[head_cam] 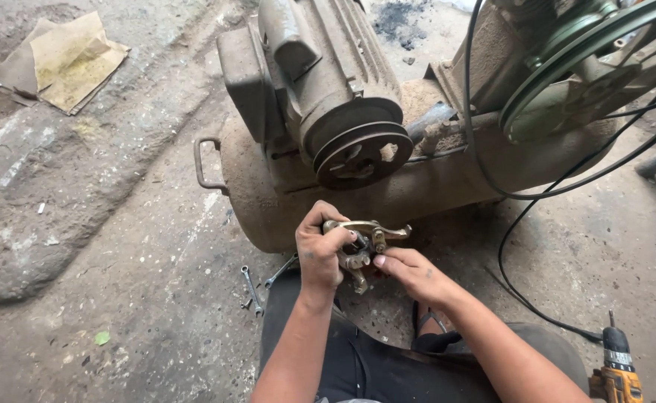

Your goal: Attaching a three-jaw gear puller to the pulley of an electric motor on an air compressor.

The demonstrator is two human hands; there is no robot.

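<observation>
Two hands meet over the lap, forearms angled inward. The left hand (319, 254) is closed around a brass-coloured gear puller (363, 240), apparently by its body; the right hand (411, 273) pinches its lower part with fingertips. It sits just below the motor pulley (361, 153) of a rusty compressor tank (417, 190). Two spanners (252, 289) lie on the concrete floor (156, 298).

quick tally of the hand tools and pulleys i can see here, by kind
Gear puller, held in the left hand and the right hand: 1
Wrenches on the floor: 2
Cordless drill: 1
Pulleys, motor pulley and green pulley: 2
Total: 6
</observation>
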